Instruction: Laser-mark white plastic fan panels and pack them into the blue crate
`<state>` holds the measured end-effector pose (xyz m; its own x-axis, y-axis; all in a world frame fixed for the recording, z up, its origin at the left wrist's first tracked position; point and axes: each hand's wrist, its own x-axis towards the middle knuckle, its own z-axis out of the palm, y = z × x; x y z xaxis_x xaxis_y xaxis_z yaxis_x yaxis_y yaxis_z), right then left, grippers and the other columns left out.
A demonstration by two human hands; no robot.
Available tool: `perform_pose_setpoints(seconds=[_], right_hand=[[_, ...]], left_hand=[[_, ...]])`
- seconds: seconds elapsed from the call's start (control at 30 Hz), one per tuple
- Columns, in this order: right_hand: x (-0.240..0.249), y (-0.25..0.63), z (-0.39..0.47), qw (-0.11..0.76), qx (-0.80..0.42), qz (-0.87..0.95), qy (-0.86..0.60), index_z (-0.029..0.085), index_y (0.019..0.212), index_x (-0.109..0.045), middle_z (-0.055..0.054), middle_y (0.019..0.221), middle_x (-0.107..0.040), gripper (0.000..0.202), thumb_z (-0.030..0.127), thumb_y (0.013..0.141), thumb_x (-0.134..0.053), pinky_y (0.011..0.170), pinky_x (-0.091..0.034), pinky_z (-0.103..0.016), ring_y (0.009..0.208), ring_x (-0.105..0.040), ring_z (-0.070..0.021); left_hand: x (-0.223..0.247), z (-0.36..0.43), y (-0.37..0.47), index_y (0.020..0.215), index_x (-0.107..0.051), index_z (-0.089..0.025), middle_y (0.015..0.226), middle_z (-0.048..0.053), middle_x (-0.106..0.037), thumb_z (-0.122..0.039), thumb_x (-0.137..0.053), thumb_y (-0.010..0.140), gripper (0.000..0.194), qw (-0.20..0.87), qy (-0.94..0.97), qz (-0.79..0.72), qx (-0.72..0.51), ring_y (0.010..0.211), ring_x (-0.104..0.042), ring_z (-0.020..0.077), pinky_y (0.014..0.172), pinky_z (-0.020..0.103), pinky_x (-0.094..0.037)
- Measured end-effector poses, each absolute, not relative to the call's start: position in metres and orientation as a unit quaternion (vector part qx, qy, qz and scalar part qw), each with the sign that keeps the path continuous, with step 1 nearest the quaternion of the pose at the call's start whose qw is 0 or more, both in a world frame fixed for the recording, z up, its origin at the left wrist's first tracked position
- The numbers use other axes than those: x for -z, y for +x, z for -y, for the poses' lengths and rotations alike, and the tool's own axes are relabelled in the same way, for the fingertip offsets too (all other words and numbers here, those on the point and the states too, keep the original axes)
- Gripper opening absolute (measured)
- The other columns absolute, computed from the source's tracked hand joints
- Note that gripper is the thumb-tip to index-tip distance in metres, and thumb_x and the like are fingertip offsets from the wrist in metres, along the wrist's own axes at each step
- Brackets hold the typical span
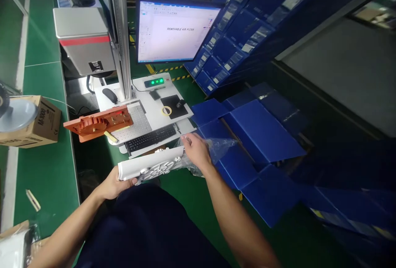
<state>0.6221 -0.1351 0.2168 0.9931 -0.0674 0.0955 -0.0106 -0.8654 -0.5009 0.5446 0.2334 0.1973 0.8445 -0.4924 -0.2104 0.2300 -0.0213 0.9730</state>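
A long white plastic part (156, 164) with a round, spoked grille is held in front of my body, its right end a little higher. My left hand (116, 183) grips its left end, thumb along the lower edge. At the other end, my right hand (196, 149) is closed on a clear plastic bag (218, 148), which hangs around and to the right of the part's right end. Beyond the part, an orange fixture (99, 123) rests on the perforated plate of a white workstation (154, 113).
A monitor (179, 30) and a grey machine head (83, 39) stand behind the workstation. On it are a mouse (109, 95) and yellow tape roll (166, 111), with a keyboard (151, 139) below. Open blue boxes (266, 129) lie right; a green table (46, 169) runs along the left.
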Motion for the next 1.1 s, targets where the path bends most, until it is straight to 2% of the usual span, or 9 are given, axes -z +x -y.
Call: perform_pose_setpoints(seconds=[0.13, 0.23, 0.3, 0.4, 0.6, 0.77, 0.93, 1.0, 1.1], right_hand=[[-0.225, 0.621, 0.142, 0.248, 0.116, -0.059, -0.960, 0.021, 0.106, -0.080, -0.014, 0.105, -0.078, 0.036, 0.042, 0.109, -0.051, 0.081, -0.045, -0.039, 0.094, -0.067, -0.0300], [-0.232, 0.622, 0.166, 0.245, 0.156, -0.101, -0.952, 0.020, 0.109, -0.080, -0.015, 0.107, -0.078, 0.039, 0.045, 0.108, -0.051, 0.083, -0.047, -0.040, 0.096, -0.067, -0.0309], [-0.233, 0.624, 0.181, 0.242, 0.153, -0.106, -0.952, 0.020, 0.112, -0.082, -0.015, 0.108, -0.078, 0.041, 0.048, 0.106, -0.053, 0.083, -0.047, -0.040, 0.096, -0.067, -0.0312], [-0.228, 0.625, 0.187, 0.245, 0.127, -0.090, -0.957, 0.020, 0.117, -0.083, -0.015, 0.110, -0.078, 0.043, 0.049, 0.106, -0.053, 0.083, -0.048, -0.040, 0.098, -0.068, -0.0319], [-0.218, 0.625, 0.149, 0.259, 0.125, -0.043, -0.957, 0.022, 0.116, -0.082, -0.014, 0.114, -0.080, 0.038, 0.043, 0.107, -0.051, 0.086, -0.051, -0.041, 0.102, -0.069, -0.0320], [-0.232, 0.628, 0.120, 0.276, 0.143, -0.020, -0.950, 0.023, 0.118, -0.081, -0.013, 0.112, -0.080, 0.036, 0.041, 0.108, -0.051, 0.085, -0.052, -0.040, 0.101, -0.071, -0.0310], [-0.256, 0.627, 0.098, 0.310, 0.148, -0.019, -0.939, 0.025, 0.113, -0.079, -0.010, 0.107, -0.082, 0.032, 0.043, 0.108, -0.053, 0.082, -0.052, -0.038, 0.095, -0.072, -0.0298], [-0.268, 0.624, 0.085, 0.324, 0.144, -0.008, -0.935, 0.025, 0.112, -0.079, -0.010, 0.104, -0.083, 0.029, 0.041, 0.107, -0.056, 0.081, -0.052, -0.038, 0.093, -0.073, -0.0289], [-0.284, 0.621, 0.066, 0.341, 0.136, 0.030, -0.930, 0.024, 0.112, -0.078, -0.009, 0.101, -0.082, 0.025, 0.037, 0.106, -0.058, 0.081, -0.053, -0.037, 0.089, -0.073, -0.0270]], left_hand=[[-0.193, -0.220, 0.553, 0.139, -0.076, -0.010, 0.130, 0.021, -0.080, -0.053, -0.084, 0.095, 0.062, 0.698, 0.668, 0.100, 0.238, 0.119, -0.076, 0.0345, 0.110, 0.046, -0.063], [-0.199, -0.223, 0.553, 0.137, -0.077, -0.010, 0.120, 0.018, -0.082, -0.051, -0.084, 0.096, 0.058, 0.678, 0.682, 0.113, 0.252, 0.104, -0.076, 0.0293, 0.097, 0.040, -0.066], [-0.206, -0.228, 0.553, 0.137, -0.076, -0.010, 0.115, 0.017, -0.081, -0.050, -0.083, 0.097, 0.058, 0.661, 0.693, 0.122, 0.260, 0.099, -0.075, 0.0268, 0.092, 0.038, -0.065], [-0.219, -0.236, 0.557, 0.134, -0.076, -0.009, 0.113, 0.016, -0.081, -0.050, -0.083, 0.096, 0.056, 0.656, 0.698, 0.121, 0.259, 0.101, -0.075, 0.0280, 0.094, 0.040, -0.065], [-0.220, -0.228, 0.565, 0.136, -0.077, -0.010, 0.126, 0.019, -0.080, -0.050, -0.085, 0.095, 0.058, 0.694, 0.673, 0.117, 0.226, 0.111, -0.075, 0.0319, 0.103, 0.043, -0.063], [-0.210, -0.186, 0.569, 0.131, -0.077, -0.011, 0.115, 0.015, -0.080, -0.045, -0.085, 0.092, 0.052, 0.680, 0.668, 0.145, 0.266, 0.099, -0.073, 0.0275, 0.090, 0.038, -0.062], [-0.209, -0.154, 0.579, 0.140, -0.070, -0.011, 0.120, 0.014, -0.077, -0.031, -0.084, 0.088, 0.057, 0.693, 0.643, 0.175, 0.275, 0.102, -0.070, 0.0250, 0.092, 0.035, -0.057], [-0.208, -0.146, 0.584, 0.139, -0.069, -0.011, 0.118, 0.013, -0.075, -0.029, -0.083, 0.086, 0.058, 0.691, 0.643, 0.179, 0.279, 0.097, -0.068, 0.0224, 0.087, 0.032, -0.055], [-0.206, -0.136, 0.591, 0.128, -0.072, -0.012, 0.111, 0.010, -0.071, -0.026, -0.082, 0.084, 0.047, 0.677, 0.655, 0.207, 0.264, 0.088, -0.064, 0.0188, 0.076, 0.028, -0.051]])
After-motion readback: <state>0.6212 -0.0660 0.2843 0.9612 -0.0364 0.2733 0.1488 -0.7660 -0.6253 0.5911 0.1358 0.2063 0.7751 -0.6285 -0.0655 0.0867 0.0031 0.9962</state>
